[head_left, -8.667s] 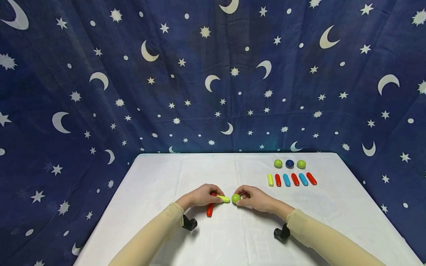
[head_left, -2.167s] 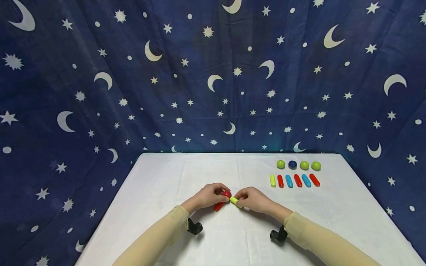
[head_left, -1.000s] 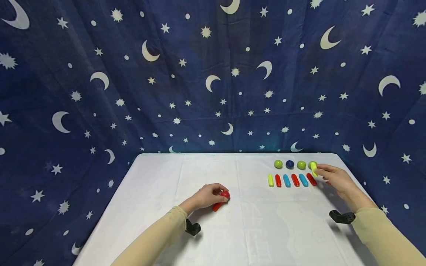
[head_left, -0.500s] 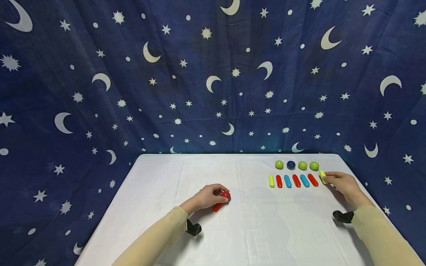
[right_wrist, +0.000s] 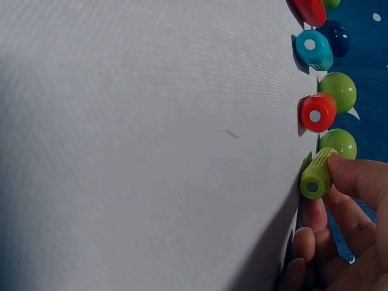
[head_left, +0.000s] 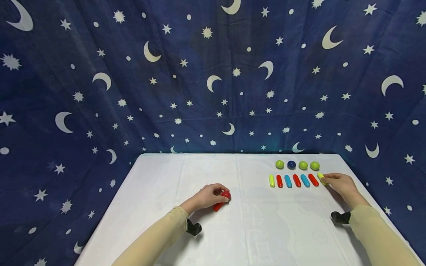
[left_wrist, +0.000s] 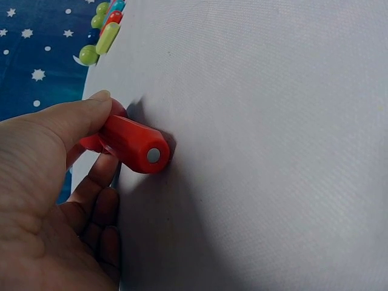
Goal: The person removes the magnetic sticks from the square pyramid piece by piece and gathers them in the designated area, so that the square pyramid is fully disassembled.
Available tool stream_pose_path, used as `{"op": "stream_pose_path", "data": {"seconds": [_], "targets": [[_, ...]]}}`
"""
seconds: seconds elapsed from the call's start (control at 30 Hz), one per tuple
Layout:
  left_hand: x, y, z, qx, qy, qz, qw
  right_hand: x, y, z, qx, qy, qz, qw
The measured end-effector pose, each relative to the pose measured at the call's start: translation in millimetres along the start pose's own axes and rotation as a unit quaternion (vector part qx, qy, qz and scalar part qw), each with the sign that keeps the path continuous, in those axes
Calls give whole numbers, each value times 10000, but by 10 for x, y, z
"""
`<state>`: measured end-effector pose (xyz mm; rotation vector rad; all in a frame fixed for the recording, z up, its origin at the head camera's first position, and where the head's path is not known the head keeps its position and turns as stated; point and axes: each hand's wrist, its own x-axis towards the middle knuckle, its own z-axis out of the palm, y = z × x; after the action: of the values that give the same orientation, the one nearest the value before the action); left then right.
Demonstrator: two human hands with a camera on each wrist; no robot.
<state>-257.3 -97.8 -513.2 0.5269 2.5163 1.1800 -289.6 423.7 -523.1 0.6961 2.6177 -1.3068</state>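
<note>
My left hand (head_left: pixel 208 195) pinches a joined red piece near the table's middle. It consists of a red ball (head_left: pixel 226 195) and a red magnetic rod (left_wrist: pixel 136 144) with a silver disc in its end. The fingers partly hide where they join. At the right end of the rod row, my right hand (head_left: pixel 341 184) pinches a yellow-green magnetic rod (right_wrist: pixel 318 174) between thumb and fingers. That rod lies at table level beside the last red rod (right_wrist: pixel 318 113).
Yellow, red and blue rods (head_left: pixel 288 181) lie in a row at the back right. Behind them stand several balls, green ones (head_left: pixel 314 165) and a dark blue one (head_left: pixel 291 164). A white cloth covers the table (head_left: pixel 166 173); a starry curtain (head_left: pixel 213 92) hangs behind.
A green ball joined the ball row's right end. My right hand pulled the yellow-green rod off the red piece and carried it right to the rod row's end. The left hand kept its hold.
</note>
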Motion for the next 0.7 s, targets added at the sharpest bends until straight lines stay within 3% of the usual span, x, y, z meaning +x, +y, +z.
{"op": "stream_pose_path", "data": {"seconds": [0.4, 0.7], "targets": [[-18, 18, -5, -84, -46, -65, 9999, -114, -56, 9, -118, 91, -163, 9998], [-26, 16, -5, -127, -41, -81, 9999, -96, -52, 13, -138, 96, -189, 9997]]}}
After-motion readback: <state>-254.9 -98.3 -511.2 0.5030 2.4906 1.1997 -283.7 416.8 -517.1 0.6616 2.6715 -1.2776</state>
